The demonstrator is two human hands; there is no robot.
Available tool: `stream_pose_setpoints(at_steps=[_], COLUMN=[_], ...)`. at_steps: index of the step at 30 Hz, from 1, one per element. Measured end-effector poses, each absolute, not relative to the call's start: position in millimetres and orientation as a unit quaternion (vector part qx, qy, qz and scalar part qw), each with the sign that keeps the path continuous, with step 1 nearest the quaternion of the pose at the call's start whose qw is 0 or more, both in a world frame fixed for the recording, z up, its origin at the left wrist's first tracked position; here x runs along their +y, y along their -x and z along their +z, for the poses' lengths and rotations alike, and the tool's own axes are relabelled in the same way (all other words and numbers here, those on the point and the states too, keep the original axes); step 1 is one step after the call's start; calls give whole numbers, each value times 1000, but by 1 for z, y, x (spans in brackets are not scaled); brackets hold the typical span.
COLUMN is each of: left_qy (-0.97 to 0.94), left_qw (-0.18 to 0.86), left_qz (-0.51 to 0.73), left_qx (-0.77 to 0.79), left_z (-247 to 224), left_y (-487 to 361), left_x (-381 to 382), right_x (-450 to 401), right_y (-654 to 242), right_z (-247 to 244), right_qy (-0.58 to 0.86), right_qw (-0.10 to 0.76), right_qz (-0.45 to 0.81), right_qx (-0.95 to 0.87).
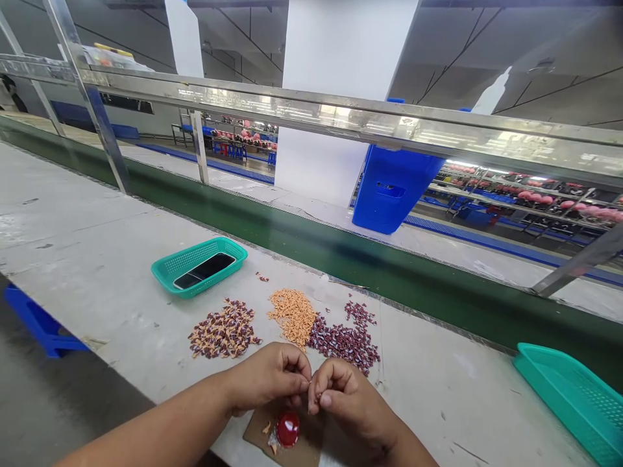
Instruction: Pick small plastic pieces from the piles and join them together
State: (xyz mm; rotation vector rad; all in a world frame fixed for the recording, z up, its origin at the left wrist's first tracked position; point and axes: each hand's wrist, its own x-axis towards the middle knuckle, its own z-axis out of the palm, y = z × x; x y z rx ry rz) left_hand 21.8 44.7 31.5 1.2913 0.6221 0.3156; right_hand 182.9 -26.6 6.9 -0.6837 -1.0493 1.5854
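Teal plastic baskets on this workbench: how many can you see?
2. One teal basket, holding a black smartphone, sits on the bench ahead of the left hand; the other teal basket sits at the view's right edge, partly cut off. More may lie out of view.

Bright, even light fills the scene, with hard glare along the metal rail point(311, 107) and faint shadows under the hands point(267, 377) on the bench point(97, 259); wide-angle distortion bends the edges, and the far shelves point(530, 198) look soft
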Motion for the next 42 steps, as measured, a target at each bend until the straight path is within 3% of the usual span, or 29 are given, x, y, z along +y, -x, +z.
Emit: stream_pose_setpoints(at_steps=[8,14,22,25,32,42], left_qy=[-574,-539,-508,-498,-496,-485], left_qw=[735,717,722,735,747,762], left_qz=[179,265,286,285,269,251], left_qx=[312,354,372,362,353,349], left_z=[17,14,8,5,-2,6], left_y=[-12,3,9,8,3,-2], left_x=[36,33,22,18,7,2], right_x=[-28,-30,-37,-37,-33,-32], right_y=[-182,-177,-164,-164,-166,-163], right_z=[6,13,15,12,5,5], right_qy=[346,520,534,522,493,498], right_qw=[466,316,215,237,467,485], right_qz=[640,347,222,221,258,257], right_qx=[-504,-713,-787,-789,-688,-671])
